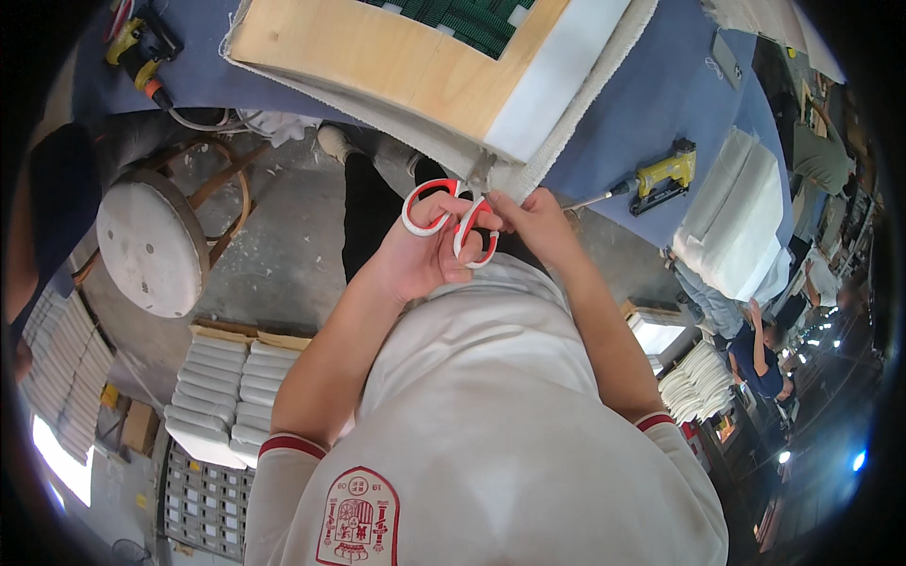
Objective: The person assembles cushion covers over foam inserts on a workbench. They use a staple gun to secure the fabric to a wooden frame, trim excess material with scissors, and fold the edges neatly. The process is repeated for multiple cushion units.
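My left hand [422, 247] has its fingers in the loops of red-and-white-handled scissors [460, 229]. The scissors' metal blades point away from me, at the near corner of a light woven cloth [587, 99]. That cloth lies under a wooden frame [373, 71] with white padding [559, 83] along its right side and green webbing [458, 13] inside. Close beside the blades, my right hand [540, 226] is closed, thumb and fingers pinching near the cloth's corner. The tips of the blades are hard to make out against the cloth.
On the blue-covered table [618, 141] lie a yellow staple gun [665, 176] at right, another yellow air tool [137, 55] at far left, and a phone [726, 59]. White cushions [731, 212] sit at the right edge. A round padded stool [151, 243] stands left; stacked cushions [203, 391] lie behind it.
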A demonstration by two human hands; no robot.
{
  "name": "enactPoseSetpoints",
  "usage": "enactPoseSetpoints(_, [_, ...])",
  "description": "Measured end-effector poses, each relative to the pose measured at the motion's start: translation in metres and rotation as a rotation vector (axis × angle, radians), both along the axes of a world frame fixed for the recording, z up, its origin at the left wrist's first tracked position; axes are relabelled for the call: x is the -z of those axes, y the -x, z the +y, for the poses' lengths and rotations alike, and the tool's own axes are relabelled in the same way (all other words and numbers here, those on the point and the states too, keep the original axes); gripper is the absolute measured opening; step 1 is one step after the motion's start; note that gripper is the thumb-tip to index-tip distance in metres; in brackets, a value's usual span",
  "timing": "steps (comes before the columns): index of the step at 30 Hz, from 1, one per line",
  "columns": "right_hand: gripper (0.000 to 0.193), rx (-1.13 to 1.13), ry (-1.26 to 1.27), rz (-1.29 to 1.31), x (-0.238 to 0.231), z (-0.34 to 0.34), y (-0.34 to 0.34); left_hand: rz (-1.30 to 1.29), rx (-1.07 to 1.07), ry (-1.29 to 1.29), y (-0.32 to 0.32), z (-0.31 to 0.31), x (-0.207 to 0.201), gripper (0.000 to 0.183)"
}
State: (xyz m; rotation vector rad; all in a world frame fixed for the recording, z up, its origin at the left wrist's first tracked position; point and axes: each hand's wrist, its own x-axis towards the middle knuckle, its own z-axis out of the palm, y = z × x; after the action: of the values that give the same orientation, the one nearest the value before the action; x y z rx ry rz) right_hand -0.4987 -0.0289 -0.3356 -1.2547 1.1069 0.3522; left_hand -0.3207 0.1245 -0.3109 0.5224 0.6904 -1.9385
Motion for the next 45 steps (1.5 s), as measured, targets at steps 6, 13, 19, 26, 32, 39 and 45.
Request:
enactPoseSetpoints(6, [0.042, -0.028, 0.029, -0.022, 0.021, -0.001, 0.017, 0.02, 0.016, 0.04, 0.003, -0.002, 0.011, 0.034])
enactPoseSetpoints(13, [0.028, 0.035, -0.018, -0.1, 0.015, 0.001, 0.005, -0.262, 0.227, 0.282, -0.004, 0.033, 0.014, 0.026])
enactPoseSetpoints(19, [0.042, -0.381, -0.095, -0.109, -0.011, -0.028, -0.011, -1.495, 0.77, 0.16, -0.048, 0.126, -0.005, 0.024])
enactPoseSetpoints(26, [0.031, -0.602, -0.166, -0.347, -0.071, 0.006, -0.109, -1.807, 0.815, -0.687, -0.097, 0.205, -0.032, 0.036])
enactPoseSetpoints(32, [0.031, -0.625, -0.139, -0.407, -0.074, 0.04, -0.174, -1.832, 0.512, -0.583, -0.163, 0.204, -0.031, 0.042])
enactPoseSetpoints(39, [0.029, -0.391, 0.117, -0.291, -0.042, 0.032, -0.19, -2.083, 0.378, -0.42, -0.288, 0.144, -0.033, 0.057])
enactPoseSetpoints(45, [0.031, -0.16, 0.237, -0.287, -0.057, 0.036, -0.195, -2.14, 0.386, -0.281, -0.383, 0.064, -0.025, 0.051])
